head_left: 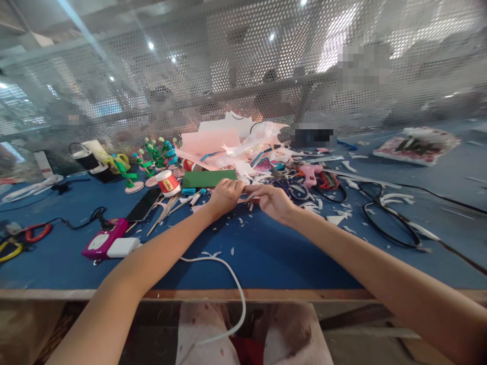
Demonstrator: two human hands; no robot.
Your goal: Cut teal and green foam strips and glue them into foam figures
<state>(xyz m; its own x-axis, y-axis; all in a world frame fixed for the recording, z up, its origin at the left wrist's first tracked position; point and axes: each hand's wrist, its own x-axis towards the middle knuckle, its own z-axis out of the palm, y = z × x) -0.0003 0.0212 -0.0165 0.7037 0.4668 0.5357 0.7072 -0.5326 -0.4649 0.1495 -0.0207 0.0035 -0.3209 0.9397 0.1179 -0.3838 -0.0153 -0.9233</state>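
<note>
My left hand (227, 196) is closed, palm down, over the middle of the blue table. My right hand (277, 204) meets it from the right, its fingers bent and their tips pressed close to the left fingertips. Whatever lies between the two hands is too small or hidden to name. Right behind my left hand is a flat green strip (209, 178); I cannot tell whether the hand touches it. A red and white paper cup (168, 183) lies tilted to the left, close to thin wooden sticks (162, 215).
Pink and white paper sheets (213, 142) and scraps pile up behind my hands. Green craft plants (155, 154) stand at the back left. A pink glue gun (310, 174) and scissors (294, 188) lie right. A purple power adapter (104, 238), phone (144, 205) and cables occupy the left.
</note>
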